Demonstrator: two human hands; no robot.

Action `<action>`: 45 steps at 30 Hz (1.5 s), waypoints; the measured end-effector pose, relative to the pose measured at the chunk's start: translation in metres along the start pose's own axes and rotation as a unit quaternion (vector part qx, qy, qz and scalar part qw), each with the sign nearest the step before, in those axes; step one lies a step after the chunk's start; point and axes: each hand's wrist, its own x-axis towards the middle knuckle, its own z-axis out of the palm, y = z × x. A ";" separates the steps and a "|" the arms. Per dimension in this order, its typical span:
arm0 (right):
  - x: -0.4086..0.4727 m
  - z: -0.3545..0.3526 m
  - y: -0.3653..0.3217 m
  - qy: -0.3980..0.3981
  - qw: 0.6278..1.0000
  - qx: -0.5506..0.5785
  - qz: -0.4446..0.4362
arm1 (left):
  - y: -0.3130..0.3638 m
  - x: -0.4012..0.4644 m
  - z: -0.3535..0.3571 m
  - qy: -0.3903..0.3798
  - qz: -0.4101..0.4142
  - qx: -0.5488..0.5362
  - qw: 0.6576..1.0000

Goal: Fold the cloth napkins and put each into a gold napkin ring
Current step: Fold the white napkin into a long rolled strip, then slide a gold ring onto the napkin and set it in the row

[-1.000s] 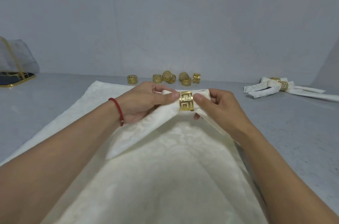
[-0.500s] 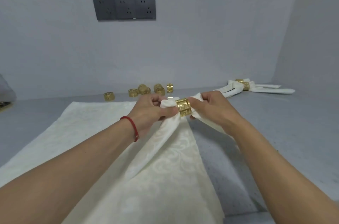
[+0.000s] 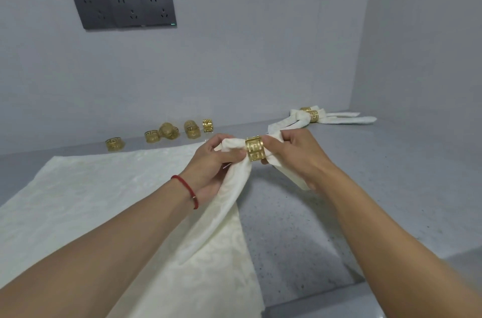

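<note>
Both hands are up off the grey table (image 3: 339,213), working one gold napkin ring (image 3: 255,148) that sits threaded on a cream napkin (image 3: 224,203). The left hand (image 3: 214,161), with a red cord bracelet (image 3: 185,190) on its wrist, has its fingers curled round the bunched cloth just to the left of the ring. The right hand (image 3: 292,158) grips the cloth on the other side of the ring, its fingertips touching the ring's edge, and a short tail of napkin hangs out below its palm. From the ring the longer part of the napkin falls down and toward the person, widening as it drapes over a big cream cloth (image 3: 104,200) spread flat on the table to the left of the ring. Beyond the ring, along the foot of the wall, lie several loose gold rings (image 3: 169,132) in a ragged row, some standing and some tipped. Farther back and to the right of the ring, near the corner, finished napkins (image 3: 336,118) lie on the table with gold bands round their middles. High on the wall, up and left of the ring, is a dark socket panel (image 3: 125,9).
</note>
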 end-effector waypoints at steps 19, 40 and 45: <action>0.016 -0.049 0.021 0.033 0.999 0.015 0.021 | -0.019 0.040 0.040 0.009 0.047 0.111 0.993; 0.073 -0.123 0.112 0.329 0.882 -0.336 0.004 | -0.118 0.317 0.107 0.121 -0.072 0.304 0.942; 0.080 -0.127 0.123 0.300 0.885 -0.353 0.043 | -0.101 0.312 0.148 0.141 -0.029 0.337 0.930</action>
